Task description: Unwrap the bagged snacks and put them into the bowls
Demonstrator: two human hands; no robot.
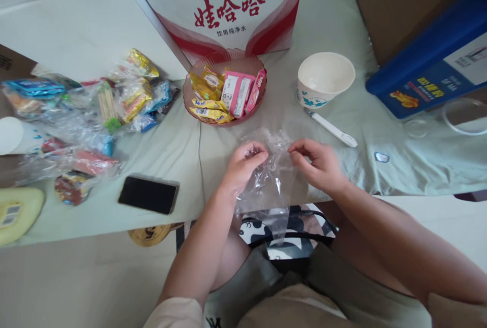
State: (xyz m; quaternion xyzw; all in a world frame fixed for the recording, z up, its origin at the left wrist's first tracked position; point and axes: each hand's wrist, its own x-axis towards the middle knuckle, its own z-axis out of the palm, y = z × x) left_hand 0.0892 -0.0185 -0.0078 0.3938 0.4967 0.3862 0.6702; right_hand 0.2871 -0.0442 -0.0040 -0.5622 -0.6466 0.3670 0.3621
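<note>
Left hand [245, 165] is pinching a clear plastic bag [272, 186] between thumb and fingers; right hand [319, 165] is gripping the bag's upper right edge, fingers curled in. Bag is spanning the gap between both hands at the front of the desk [213, 148], its lower end hanging past the edge. Pink translucent bowl [236, 57] is sitting just behind, holding wrapped snacks [238, 92]. Paper bowl [314, 98] is standing behind the right hand; black phone [148, 195] is lying left of the left forearm.

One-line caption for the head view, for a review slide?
Left hand pinching a clear plastic bag, right hand at its edge, before a bowl of wrapped snacks.
</note>
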